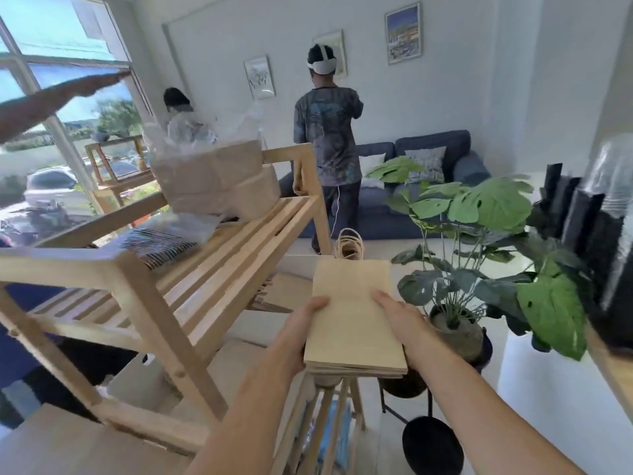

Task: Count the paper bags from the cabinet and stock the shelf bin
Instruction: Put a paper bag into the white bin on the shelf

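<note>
Both hands grasp a flat stack of paper bags [352, 323] in mid-air beside a wooden shelf [219, 255]: the left hand [301, 329] grips its left edge, the right hand [399, 318] its right edge. The bags' twine handles [349, 244] point away, toward a leafy potted plant [479, 214].

Beneath the stack of paper bags [352, 323], the fingers of the left hand [301, 332] and right hand [400, 320] are hidden; the bags' number cannot be told. At the right edge, black objects [579, 214] are blurred and cut off.
</note>
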The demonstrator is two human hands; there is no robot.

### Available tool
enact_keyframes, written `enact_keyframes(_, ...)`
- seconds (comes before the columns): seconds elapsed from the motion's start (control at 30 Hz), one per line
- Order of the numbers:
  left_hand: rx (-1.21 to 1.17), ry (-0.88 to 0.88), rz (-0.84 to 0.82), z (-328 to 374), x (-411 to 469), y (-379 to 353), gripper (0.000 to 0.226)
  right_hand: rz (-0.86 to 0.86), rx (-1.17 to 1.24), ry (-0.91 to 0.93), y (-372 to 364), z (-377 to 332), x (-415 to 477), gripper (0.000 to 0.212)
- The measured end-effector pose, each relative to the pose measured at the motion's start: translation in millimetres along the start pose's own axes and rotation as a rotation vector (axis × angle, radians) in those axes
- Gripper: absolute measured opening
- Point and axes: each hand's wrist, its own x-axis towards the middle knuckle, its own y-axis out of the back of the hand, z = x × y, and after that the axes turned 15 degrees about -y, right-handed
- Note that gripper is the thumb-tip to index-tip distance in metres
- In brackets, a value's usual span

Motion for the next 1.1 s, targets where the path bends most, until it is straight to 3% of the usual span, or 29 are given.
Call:
enact_keyframes(0.07,-0.058,0.017,0.011,-0.6,17.1,8.7,0.029,-0.02,-0.04,-0.043,-11.7,-12.1,19.6,0.059)
enact_keyframes(0.3,-0.202,-0.012,0.067,1.0,72.4,35.5,0.032,-0.094,-0.182,-0.008,-50.6,-62.4,64.1,0.05)
enact_keyframes(0.47,-0.331,-0.055,0.131,-2.5,104.2,38.3,0.033,-0.156,-0.293,0.072,-64.7,-98.8,81.6,0.016)
enact_keyframes(0.53,-0.375,-0.057,0.161,-7.1,113.3,42.9,0.044,-0.193,-0.32,0.086,-72.2,-106.3,91.4,0.017)
enact_keyframes(0.6,-0.42,-0.05,0.169,-10.8,123.7,47.8,0.055,-0.234,-0.342,0.092,-81.0,-111.0,104.1,0.036)
enact_keyframes(0.67,-0.464,-0.067,0.206,-14.6,132.6,58.2,0.05,-0.307,-0.387,0.083,-90.8,-114.5,116.2,0.043)
enact_keyframes(0.8,-0.521,-0.135,0.354,-22.7,143.5,83.5,0.041,-0.48,-0.466,0.069,-111.5,-115.3,137.4,0.042)
enact_keyframes(0.9,-0.42,-0.212,0.446,-29.0,154.9,95.8,0.048,-0.56,-0.436,0.057,-119.6,-117.9,164.3,0.035)
enact_keyframes(0.97,-0.371,-0.239,0.507,-29.7,164.2,99.4,0.052,-0.588,-0.44,0.068,-120.0,-122.5,182.8,0.026)
enact_keyframes(1.1,-0.395,-0.213,0.622,-36.1,187.2,100.3,0.045,-0.523,-0.62,0.147,-122.2,-124.0,216.2,0.035)
